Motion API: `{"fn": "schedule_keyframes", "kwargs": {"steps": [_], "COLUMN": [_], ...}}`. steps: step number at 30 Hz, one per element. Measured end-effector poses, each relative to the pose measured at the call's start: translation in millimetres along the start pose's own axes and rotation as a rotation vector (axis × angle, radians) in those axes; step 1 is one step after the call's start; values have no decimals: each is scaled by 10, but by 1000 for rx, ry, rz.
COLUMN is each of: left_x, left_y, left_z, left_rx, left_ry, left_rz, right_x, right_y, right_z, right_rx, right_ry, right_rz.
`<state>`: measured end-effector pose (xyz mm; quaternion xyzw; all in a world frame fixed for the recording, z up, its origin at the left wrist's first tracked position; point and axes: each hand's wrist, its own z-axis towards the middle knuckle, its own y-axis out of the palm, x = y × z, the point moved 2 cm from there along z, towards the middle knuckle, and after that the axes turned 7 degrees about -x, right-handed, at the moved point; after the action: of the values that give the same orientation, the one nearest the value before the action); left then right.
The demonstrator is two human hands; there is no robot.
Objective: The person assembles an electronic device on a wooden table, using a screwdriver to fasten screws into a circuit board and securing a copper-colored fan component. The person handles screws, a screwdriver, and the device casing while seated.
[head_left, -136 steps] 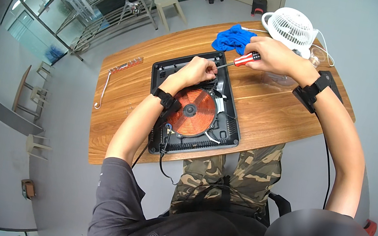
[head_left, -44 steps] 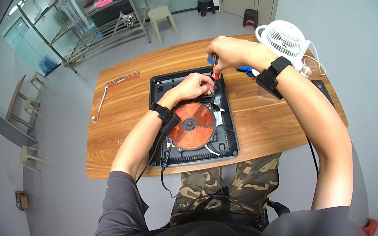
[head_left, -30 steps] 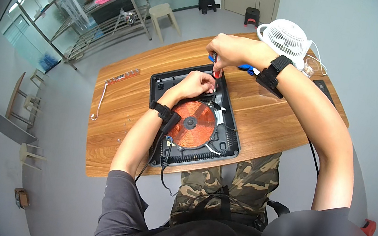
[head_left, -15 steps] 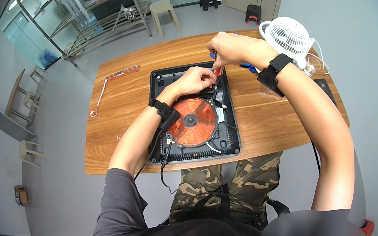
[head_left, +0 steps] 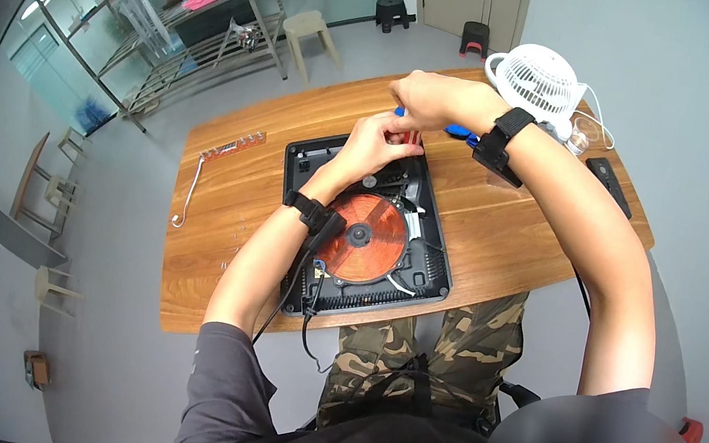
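An induction cooker base [head_left: 437,279] lies opened on the table, its black shell showing a round copper coil [head_left: 361,237] and white wires. Over its far edge my right hand [head_left: 428,102] is closed from above round a red tool [head_left: 413,138] that looks like a screwdriver; its tip is hidden. My left hand [head_left: 370,150] reaches in beside it, thumb and fingertips pinched at the tool's lower part. Whether a small part sits between those fingertips cannot be made out. Just beyond my right hand is a blue item [head_left: 461,133], partly covered.
On the wooden table [head_left: 503,238], a white fan [head_left: 539,79] stands at the far right, near a dark remote-like box [head_left: 609,186]. A narrow strip board [head_left: 235,144] with a white cable lies on the left. Tiny loose pieces rest left of the cooker. A power cord [head_left: 315,338] hangs at the front edge.
My left hand has shifted up and away from the cooker's inside, meeting the red tool under my right hand. The right hand stays closed on the tool. The whole view has dipped slightly.
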<state>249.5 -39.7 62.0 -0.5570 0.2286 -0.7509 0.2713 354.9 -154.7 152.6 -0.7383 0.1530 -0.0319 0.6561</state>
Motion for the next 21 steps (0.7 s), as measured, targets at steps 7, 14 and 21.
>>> {"fn": "schedule_keyframes", "kwargs": {"steps": [7,14,21], "left_x": [-136,147,-6], "left_y": [-97,-201,-107], "left_z": [51,38,118], "left_rx": [-95,-66,69], "left_ry": [-63,-56,-92], "left_rz": [-68,-104,-372], "right_x": [-118,-261,-120], "right_y": [-272,-205,-123], "right_z": [-246,-173,-116], "right_rx": [-186,-68,111], "right_ry": [3,91,72], "right_rz": [158,6,-104]}}
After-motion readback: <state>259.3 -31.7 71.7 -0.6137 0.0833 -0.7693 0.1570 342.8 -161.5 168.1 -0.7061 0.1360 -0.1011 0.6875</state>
